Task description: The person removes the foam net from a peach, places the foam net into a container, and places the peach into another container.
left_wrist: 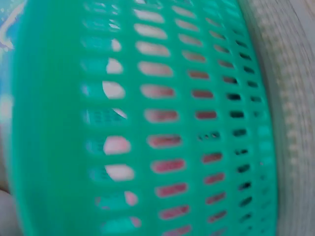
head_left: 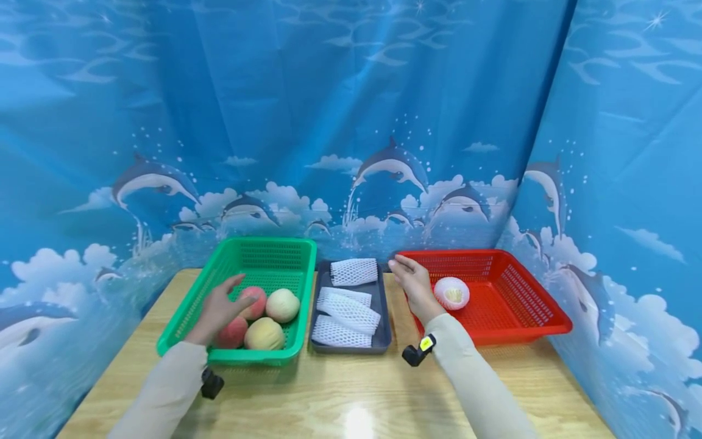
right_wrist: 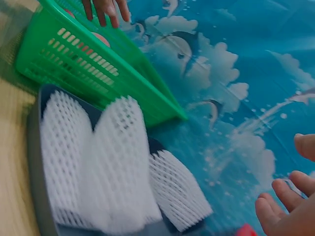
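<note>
- Green basket (head_left: 241,286): four peaches (head_left: 265,314) inside, unwrapped.
- Red basket (head_left: 526,299): one wrapped peach (head_left: 452,293) lies inside.
- Grey tray (head_left: 384,329): foam nets (head_left: 348,311) stacked between the baskets.
- Left hand (head_left: 219,308): fingers relaxed, empty, over the peaches; next, judged, closing on one.
- Right hand (head_left: 414,286): loose, empty, beside the nets; judged to take one.

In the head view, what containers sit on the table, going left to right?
Green basket with loose fruit → grey tray of white foam nets → red basket holding one netted fruit.
</note>
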A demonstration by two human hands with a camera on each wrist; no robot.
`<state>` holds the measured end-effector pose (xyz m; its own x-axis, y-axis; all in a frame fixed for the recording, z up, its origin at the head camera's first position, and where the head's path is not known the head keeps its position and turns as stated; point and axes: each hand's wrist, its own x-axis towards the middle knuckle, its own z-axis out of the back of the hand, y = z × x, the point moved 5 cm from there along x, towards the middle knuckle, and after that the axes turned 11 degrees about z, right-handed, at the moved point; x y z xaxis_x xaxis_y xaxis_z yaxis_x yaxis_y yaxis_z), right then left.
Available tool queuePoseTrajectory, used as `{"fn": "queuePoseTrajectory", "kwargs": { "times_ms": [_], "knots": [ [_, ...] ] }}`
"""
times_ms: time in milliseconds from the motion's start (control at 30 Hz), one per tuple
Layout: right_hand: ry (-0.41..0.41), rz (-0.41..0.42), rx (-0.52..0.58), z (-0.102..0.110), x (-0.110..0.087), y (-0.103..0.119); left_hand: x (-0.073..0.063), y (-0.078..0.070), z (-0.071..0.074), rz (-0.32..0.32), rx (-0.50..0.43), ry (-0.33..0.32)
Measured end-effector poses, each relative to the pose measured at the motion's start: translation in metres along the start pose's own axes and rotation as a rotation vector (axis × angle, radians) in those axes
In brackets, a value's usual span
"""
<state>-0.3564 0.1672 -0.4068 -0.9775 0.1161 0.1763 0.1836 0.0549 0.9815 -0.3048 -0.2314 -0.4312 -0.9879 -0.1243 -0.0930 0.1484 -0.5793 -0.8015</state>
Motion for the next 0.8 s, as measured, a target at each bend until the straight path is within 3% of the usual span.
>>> {"fn": "queuePoseTrajectory", "kwargs": {
  "times_ms": [267, 467, 567, 800],
  "knots": [
    [-0.044, 0.006, -0.133, 0.048, -0.001, 0.011, -0.013, -0.029, -0.010, -0.013, 0.002, 0.031],
    [-0.126, 0.039, -0.266, 0.086, -0.001, 0.006, -0.026, -0.052, -0.026, -0.108, 0.019, 0.016],
    [-0.167, 0.073, -0.315, 0.103, 0.000, 0.002, -0.031, -0.061, -0.036, -0.146, -0.018, 0.013],
    [-0.195, 0.082, -0.405, 0.134, -0.002, -0.011, -0.042, -0.076, -0.063, -0.226, -0.121, 0.099]
  ]
}}
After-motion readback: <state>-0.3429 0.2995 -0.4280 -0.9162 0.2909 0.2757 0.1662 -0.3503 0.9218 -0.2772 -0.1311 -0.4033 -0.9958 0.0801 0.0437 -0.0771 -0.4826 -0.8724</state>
